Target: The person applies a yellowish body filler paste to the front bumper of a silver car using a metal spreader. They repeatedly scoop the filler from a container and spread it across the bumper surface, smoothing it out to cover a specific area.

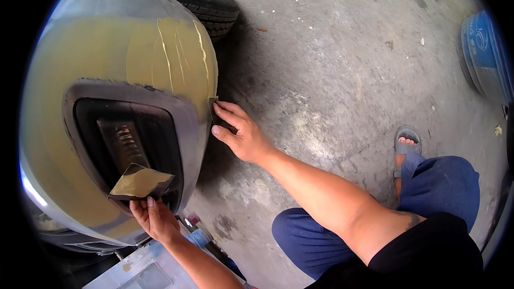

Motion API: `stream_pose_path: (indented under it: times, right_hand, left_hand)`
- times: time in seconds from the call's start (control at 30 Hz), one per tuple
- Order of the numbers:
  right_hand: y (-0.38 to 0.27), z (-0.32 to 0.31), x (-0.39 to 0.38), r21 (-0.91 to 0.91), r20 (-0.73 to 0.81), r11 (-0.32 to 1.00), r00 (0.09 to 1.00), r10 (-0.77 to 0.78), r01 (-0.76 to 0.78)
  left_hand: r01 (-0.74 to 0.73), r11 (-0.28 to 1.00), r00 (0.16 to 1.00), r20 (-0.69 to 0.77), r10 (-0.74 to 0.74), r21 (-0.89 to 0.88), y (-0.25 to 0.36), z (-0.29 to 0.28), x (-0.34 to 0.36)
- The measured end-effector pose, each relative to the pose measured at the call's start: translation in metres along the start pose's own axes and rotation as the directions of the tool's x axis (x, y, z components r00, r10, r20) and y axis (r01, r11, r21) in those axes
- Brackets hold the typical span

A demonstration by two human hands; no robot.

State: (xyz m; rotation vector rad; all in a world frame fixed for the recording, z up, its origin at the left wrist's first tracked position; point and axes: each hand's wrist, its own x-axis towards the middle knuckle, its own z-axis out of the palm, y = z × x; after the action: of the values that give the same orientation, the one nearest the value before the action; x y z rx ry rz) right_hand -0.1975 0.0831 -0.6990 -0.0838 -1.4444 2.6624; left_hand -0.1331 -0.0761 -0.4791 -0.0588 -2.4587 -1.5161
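Right hand: it grips the spreader narrowly between thumb and fingers; the hand [244,135] is at the panel's right edge.
Spreader: dark and thin [211,111], it stands at the lower end of the rightmost ridge [203,53]; its blade appears to touch the panel's rim, though the exact contact is too small to tell.
Long axis: the spreader runs roughly along that rim, nearly in line with the ridge, which leads away from the person.
Left hand: fingers and thumb pinch the near edge of the board; this hand [156,223] is well apart from the right one.
Board: dark and flat [164,185], it is held tilted in front of the panel's recess [85,120], nearer the person and to the left of the spreader.
Putty: a yellowish smear [138,182] covers much of the board's upturned face.
Nearer hand: the right is closer to the ridges; the left is beside the recess.
Panel: curved grey metal [112,0] under a broad yellowish coat [96,43], with thin raised ridges near its right side.
Room: stained concrete floor [332,75], a tyre [217,13] beyond the panel, a blue bucket [484,48] at far right.
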Motion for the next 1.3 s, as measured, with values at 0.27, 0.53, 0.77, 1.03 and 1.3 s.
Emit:
stream_pose_path:
  times: [0.27, 0.53, 0.77, 1.03, 1.3]
  right_hand:
    - [0.018, -0.005, -0.034, 0.036, 0.236, 0.993, 0.966, 0.100, -0.112]
    - [-0.006, -0.073, 0.093, 0.072, 0.097, 0.997, 0.995, 0.001, -0.008]
    - [0.025, -0.029, 0.022, 0.102, 0.120, 0.985, 0.985, 0.128, -0.141]
    - [0.016, -0.079, 0.080, 0.248, 0.193, 0.936, 0.959, 0.206, -0.250]
    - [-0.008, -0.092, 0.187, -0.052, 0.286, 0.997, 0.957, -0.044, 0.061]
  left_hand:
    - [-0.028, 0.999, 0.999, -0.028, 0.027, -0.020, -0.007, -0.004, -0.002]
    - [-0.022, 0.999, 1.000, -0.006, 0.021, -0.034, -0.008, 0.000, 0.002]
    - [-0.027, 1.000, 1.000, -0.015, 0.026, -0.010, -0.006, -0.002, 0.002]
    - [-0.017, 1.000, 0.999, -0.047, 0.018, 0.011, -0.004, -0.003, -0.002]
    - [0.002, 1.000, 0.999, -0.043, -0.002, -0.001, 0.001, -0.004, -0.006]
